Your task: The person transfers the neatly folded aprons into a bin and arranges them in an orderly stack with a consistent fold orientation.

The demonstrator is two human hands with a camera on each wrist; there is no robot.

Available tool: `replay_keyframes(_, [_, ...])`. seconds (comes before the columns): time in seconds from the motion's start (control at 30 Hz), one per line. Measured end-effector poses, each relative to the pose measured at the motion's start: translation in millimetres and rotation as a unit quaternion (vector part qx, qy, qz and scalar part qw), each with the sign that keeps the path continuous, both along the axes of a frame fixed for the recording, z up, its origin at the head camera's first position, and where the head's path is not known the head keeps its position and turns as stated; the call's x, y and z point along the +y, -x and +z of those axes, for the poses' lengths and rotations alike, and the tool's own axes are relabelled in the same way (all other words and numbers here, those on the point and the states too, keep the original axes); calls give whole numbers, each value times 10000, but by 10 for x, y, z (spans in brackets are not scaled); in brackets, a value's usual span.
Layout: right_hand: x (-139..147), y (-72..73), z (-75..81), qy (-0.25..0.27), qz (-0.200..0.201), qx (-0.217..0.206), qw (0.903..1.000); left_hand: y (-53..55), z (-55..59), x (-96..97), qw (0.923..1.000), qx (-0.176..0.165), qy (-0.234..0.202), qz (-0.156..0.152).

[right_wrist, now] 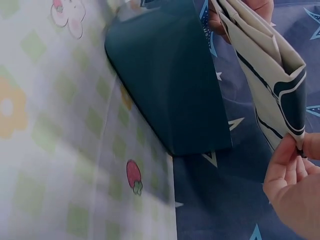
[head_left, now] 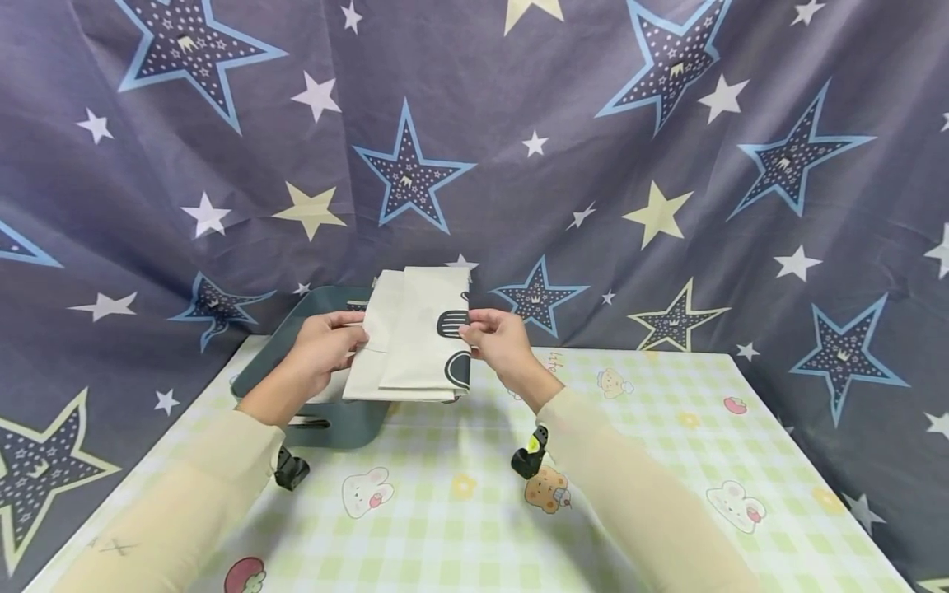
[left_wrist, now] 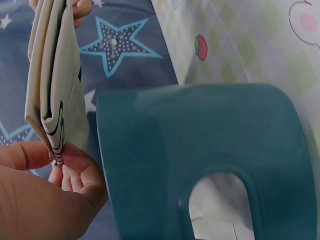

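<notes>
A cream cloth with dark printed shapes, folded into a thick flat bundle, is held up in the air between both hands. The left hand pinches its left edge between thumb and fingers. On the opposite edge, the right hand pinches it beside a dark fork-like print. The wrist views show several stacked layers of the cloth from the side. Below and to the left stands a teal bin, partly hidden by the cloth and left arm. Something whitish shows through the bin's handle hole in the left wrist view.
The table wears a green-and-white checked cover with cartoon animals and fruit. Behind it hangs a dark curtain printed with stars. Black wrist cameras sit on both sleeves, one on the left wrist.
</notes>
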State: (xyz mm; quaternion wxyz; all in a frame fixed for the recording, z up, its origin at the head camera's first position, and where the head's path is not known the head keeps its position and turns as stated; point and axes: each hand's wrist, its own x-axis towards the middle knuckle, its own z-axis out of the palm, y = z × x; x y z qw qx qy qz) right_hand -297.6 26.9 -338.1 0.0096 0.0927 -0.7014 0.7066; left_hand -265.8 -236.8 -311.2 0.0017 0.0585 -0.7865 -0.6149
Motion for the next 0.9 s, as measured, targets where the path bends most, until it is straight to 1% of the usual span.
replay_keyframes(0.1, [-89,7,-7,115,0,-40,9999,-5,13,-71,10000,32,5,33])
replay_keyframes(0.33, [-272,30,-10,252,41,-57,9997,26,5,-236,9999,59,7,151])
replay_keyframes(0.57, [-432,66,-5,223,75,-33,9997,57,12,-367,9998,79,61,159])
replay_keyframes(0.7, [-519,85,-11,250,129,-32,9996,80,19,-446,9993,86,245,261])
replay_keyframes(0.8, [-579,81,0,279,170,-56,9995,99,21,-496,9983,50,428,382])
replay_keyframes(0.9, [-632,63,17,319,235,-122,9991,109,18,-539,9977,16,520,432])
